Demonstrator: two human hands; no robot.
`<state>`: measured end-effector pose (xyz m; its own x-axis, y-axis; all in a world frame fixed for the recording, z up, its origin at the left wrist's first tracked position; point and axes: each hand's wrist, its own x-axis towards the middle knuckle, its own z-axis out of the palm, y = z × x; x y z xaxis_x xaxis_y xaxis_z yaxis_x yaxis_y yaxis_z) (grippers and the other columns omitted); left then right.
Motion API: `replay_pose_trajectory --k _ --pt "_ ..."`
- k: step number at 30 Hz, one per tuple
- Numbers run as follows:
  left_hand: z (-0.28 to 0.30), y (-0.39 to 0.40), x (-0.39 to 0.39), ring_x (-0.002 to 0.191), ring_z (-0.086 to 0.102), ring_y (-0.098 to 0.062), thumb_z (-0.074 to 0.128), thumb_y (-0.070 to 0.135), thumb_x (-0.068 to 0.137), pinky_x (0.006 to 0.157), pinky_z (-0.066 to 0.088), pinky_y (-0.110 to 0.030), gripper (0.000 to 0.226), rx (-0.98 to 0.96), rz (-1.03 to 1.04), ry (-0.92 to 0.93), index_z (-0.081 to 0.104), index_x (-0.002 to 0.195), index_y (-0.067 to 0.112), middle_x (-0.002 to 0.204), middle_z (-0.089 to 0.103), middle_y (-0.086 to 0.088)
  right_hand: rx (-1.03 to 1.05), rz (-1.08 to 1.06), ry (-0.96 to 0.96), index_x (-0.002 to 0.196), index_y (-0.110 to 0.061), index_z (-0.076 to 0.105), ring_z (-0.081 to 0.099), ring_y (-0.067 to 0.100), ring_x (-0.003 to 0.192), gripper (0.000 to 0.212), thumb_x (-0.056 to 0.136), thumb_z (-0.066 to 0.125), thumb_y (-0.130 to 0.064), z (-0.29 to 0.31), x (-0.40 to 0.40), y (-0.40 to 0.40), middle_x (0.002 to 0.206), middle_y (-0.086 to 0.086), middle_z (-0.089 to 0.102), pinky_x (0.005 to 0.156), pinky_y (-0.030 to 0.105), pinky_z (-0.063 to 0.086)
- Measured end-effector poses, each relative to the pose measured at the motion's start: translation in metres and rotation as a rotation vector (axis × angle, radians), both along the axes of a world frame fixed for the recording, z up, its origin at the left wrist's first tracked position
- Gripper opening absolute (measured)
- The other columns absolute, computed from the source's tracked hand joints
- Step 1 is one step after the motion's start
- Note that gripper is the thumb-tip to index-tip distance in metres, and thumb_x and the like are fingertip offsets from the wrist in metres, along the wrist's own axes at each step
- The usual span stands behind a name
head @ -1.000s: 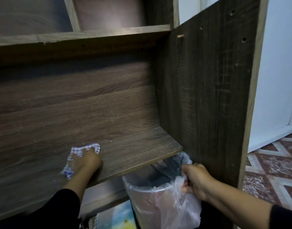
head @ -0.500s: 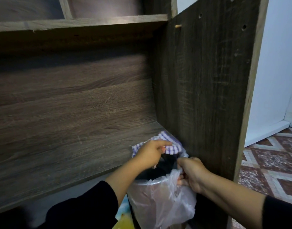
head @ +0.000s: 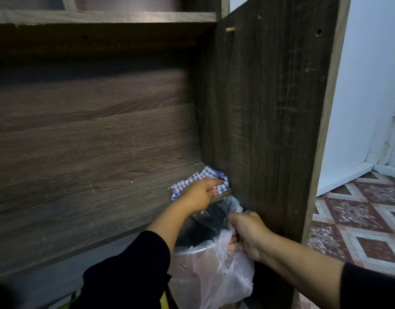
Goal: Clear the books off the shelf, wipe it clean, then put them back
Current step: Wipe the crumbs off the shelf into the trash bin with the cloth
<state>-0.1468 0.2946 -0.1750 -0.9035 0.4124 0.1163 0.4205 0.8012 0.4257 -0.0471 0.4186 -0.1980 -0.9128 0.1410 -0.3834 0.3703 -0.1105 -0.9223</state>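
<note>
Task status: the shelf (head: 85, 192) holds no books in this view, so step 1, clearing, appears complete. Step 2, wiping, is judged to be in progress. Step 3, returning the books, is not yet done; no book can be identified with certainty, although a bright-coloured object shows at the bottom edge of the frame, left of centre, too obscured to name.

Cloth position: the blue-and-white checked cloth (head: 193, 181) lies on the shelf surface at its right front corner, just right of frame centre, touching or nearly touching the upright side panel (head: 265, 112).

Left hand (head: 197, 194): it rests on top of the cloth with the fingers extended toward the side panel and held close together, pressing the cloth down. The cloth protrudes beyond the fingertips and to the left of the knuckles. The thumb position cannot be determined.

Right hand (head: 247, 234): located in the lower centre-right of the frame, its fingers are curled and pinch the rim of the translucent plastic bag (head: 214, 270) lining the bin (head: 192, 253). The bin opening sits directly below the shelf's front corner, just under the cloth.

Assessment: the arrangement suggests that debris is being swept off the corner into the bag.
</note>
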Motion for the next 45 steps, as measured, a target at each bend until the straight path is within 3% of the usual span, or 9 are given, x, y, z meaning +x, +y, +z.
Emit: replay_pose_trajectory --k 5,8,12,14,17,20,38,42,45 --pt "0.006 -0.018 0.021 0.124 0.051 -0.015 0.048 -0.001 0.094 0.113 0.031 -0.026 0.036 0.118 -0.273 -0.152 0.067 0.119 0.017 0.133 0.058 -0.009 -0.001 -0.011 0.010 0.070 -0.005 0.048 0.043 0.016 0.028 0.011 0.077 0.044 0.002 0.000 0.001 -0.001 0.035 0.005 0.042 0.035 0.022 0.043" --pt "0.024 -0.039 0.029 0.093 0.054 -0.019 0.048 0.002 0.093 0.081 0.045 -0.028 0.044 0.327 -0.195 -0.182 0.073 0.098 0.037 0.114 0.067 -0.020 -0.013 -0.021 0.012 0.065 -0.005 0.047 0.043 0.017 0.030 0.015 0.078 0.044 0.002 0.001 0.002 0.000 0.038 0.006 0.041 0.035 0.022 0.043" --pt "0.032 -0.080 0.021 0.053 0.053 -0.002 0.041 0.004 0.100 0.048 0.043 -0.013 0.031 0.614 0.202 0.049 0.064 0.118 0.015 0.068 0.062 0.001 -0.040 -0.023 0.002 0.067 -0.005 0.049 0.045 0.018 0.036 0.018 0.084 0.045 0.000 0.002 0.001 -0.003 0.047 0.009 0.042 0.035 0.022 0.043" --pt "0.026 -0.102 0.011 0.087 0.066 -0.013 0.044 0.030 0.100 0.078 0.051 -0.022 0.038 0.522 0.249 -0.024 0.055 0.133 0.016 0.102 0.069 -0.013 -0.055 -0.024 -0.001 0.071 -0.005 0.051 0.046 0.017 0.034 0.015 0.085 0.045 -0.001 0.003 -0.003 -0.005 0.046 0.008 0.044 0.035 0.022 0.044" --pt "0.009 -0.130 -0.003 0.145 0.022 -0.020 0.032 0.063 0.093 0.120 0.013 -0.036 0.067 -0.107 0.285 -0.156 0.032 0.149 0.026 0.157 0.026 0.001 -0.068 -0.019 -0.003 0.081 -0.004 0.051 0.047 0.016 0.032 0.008 0.085 0.045 -0.001 0.001 -0.009 -0.007 0.046 0.008 0.045 0.035 0.022 0.044" --pt "0.006 -0.136 -0.017 0.149 0.000 -0.016 0.024 0.055 0.098 0.121 0.000 -0.036 0.060 -0.364 0.343 -0.073 0.013 0.152 0.032 0.160 0.005 0.010 -0.072 -0.010 -0.008 0.079 -0.005 0.050 0.047 0.017 0.036 0.009 0.086 0.045 -0.001 0.000 -0.013 -0.009 0.049 0.008 0.045 0.034 0.022 0.043" --pt "0.008 -0.028 -0.051 0.148 0.009 -0.017 0.029 0.041 0.102 0.122 0.006 -0.035 0.052 -0.301 -0.012 -0.011 0.019 0.151 0.029 0.160 0.013 0.004 -0.069 -0.025 0.001 0.088 -0.002 0.054 0.048 0.016 0.028 0.011 0.081 0.046 0.000 -0.018 -0.032 -0.011 0.055 0.013 0.049 0.033 0.021 0.042" --pt "0.008 -0.040 0.004 0.141 0.021 -0.005 0.038 0.020 0.102 0.110 0.003 -0.003 0.044 -0.146 -0.213 0.018 0.035 0.146 0.019 0.155 0.027 0.004 -0.076 -0.017 0.021 0.091 -0.001 0.055 0.047 0.017 0.028 0.013 0.080 0.047 0.000 -0.019 -0.025 -0.009 0.050 0.012 0.049 0.033 0.020 0.041" --pt "0.014 -0.045 0.037 0.124 0.041 -0.002 0.042 0.011 0.101 0.093 0.018 0.010 0.037 0.045 -0.209 -0.039 0.048 0.137 0.013 0.141 0.049 -0.001 -0.098 -0.005 0.031 0.082 -0.004 0.050 0.045 0.016 0.027 0.007 0.080 0.045 0.001 -0.021 -0.014 -0.007 0.043 0.007 0.046 0.032 0.019 0.039"
